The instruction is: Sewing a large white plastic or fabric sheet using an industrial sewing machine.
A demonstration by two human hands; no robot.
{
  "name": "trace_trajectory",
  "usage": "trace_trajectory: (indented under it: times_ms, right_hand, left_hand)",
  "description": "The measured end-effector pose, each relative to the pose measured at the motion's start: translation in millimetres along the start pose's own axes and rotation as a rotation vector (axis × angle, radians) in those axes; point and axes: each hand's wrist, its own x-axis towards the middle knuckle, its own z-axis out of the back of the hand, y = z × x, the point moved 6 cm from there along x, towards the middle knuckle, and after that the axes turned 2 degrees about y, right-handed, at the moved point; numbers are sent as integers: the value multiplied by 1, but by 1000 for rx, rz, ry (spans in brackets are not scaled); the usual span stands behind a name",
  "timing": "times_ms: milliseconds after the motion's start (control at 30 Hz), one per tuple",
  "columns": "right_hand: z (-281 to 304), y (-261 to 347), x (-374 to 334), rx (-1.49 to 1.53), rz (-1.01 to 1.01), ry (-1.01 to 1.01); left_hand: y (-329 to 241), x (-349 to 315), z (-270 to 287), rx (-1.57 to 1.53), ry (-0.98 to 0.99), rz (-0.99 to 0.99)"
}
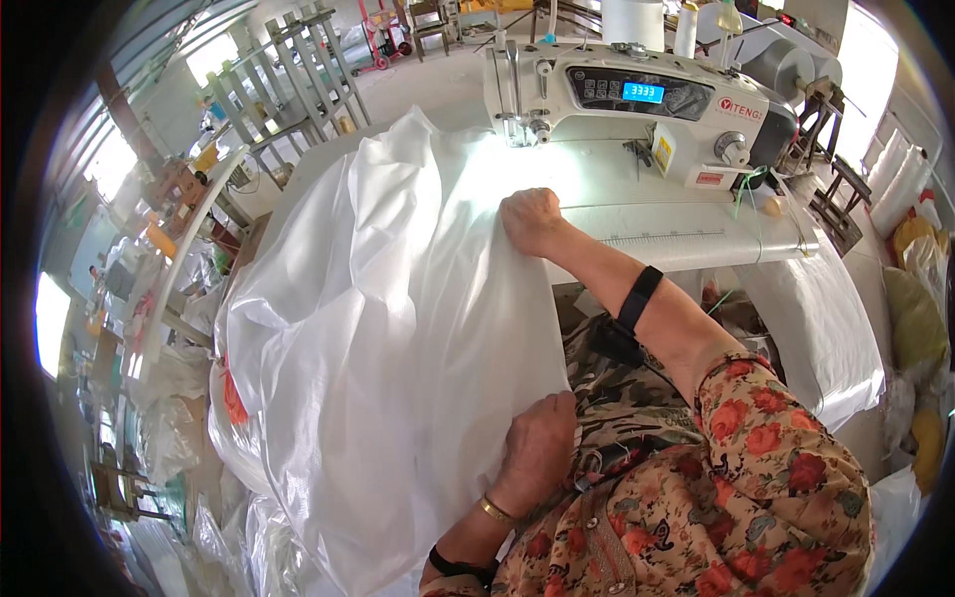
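Note:
A large piece of white, slightly shiny sheet material (378, 298) lies in loose folds over the sewing table and hangs down in front of me. My right hand (532, 221) is closed on its right edge, just in front of the brightly lit needle area of the white sewing machine (617, 95). Lower down, close to my lap, my left hand (542, 443) grips the same edge with its fingers curled. Between the two hands the edge runs fairly straight. Under the machine head, glare hides where the sheet meets the needle.
The machine's front bed (676, 234) carries a ruler scale, and a green thread (761, 224) hangs over it. A white strip of material (821, 328) drapes off the table at right. Metal racks (298, 80) stand at back left. Rolls and bags (910, 289) are stacked at far right.

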Motion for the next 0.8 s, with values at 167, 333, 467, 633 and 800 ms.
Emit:
trace_trajectory:
  times_ms: [167,333,467,633,800]
  right_hand:
    - [-7,-13,27,40,70,-131]
    - [-4,-13,15,75,6,-125]
    - [-7,-6,-28,121,5,-165]
    - [-1,-7,-53,116,5,-145]
    - [7,-1,-46,77,91,-123]
  left_hand:
    - [5,23,11,34,-48,71]
    - [5,23,4,25,-93,103]
    - [-3,21,-1,4,-144,44]
    - [-6,24,-9,24,-98,24]
    - [2,30,-13,60,48,53]
